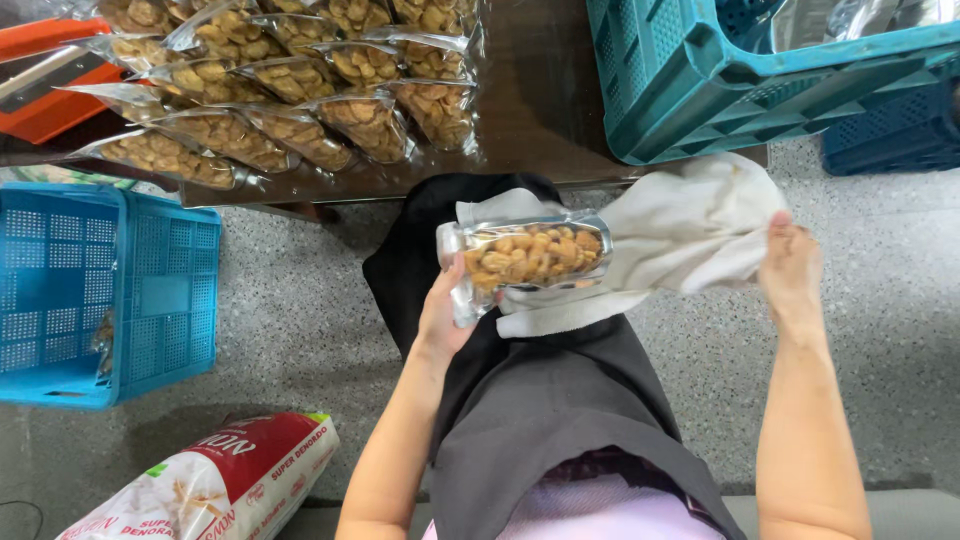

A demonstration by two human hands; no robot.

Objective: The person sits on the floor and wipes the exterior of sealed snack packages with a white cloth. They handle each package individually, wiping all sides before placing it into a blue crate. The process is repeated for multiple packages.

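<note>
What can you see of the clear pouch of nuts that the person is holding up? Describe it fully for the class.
The pouch is a small clear plastic bag, glossy, with shiny sealed edges, packed with pale golden-brown nuts. It lies on its side in the air above the person's lap. The left hand grips its left end from below. A white cloth, held by the right hand, lies behind it and against its right end. It looks like the filled bags laid in rows on the dark table.

Both bare forearms raised forward; left hand (445,315) in closed grip, thumb up; right hand (792,262) fingers pinched shut, wrist bent.
</note>
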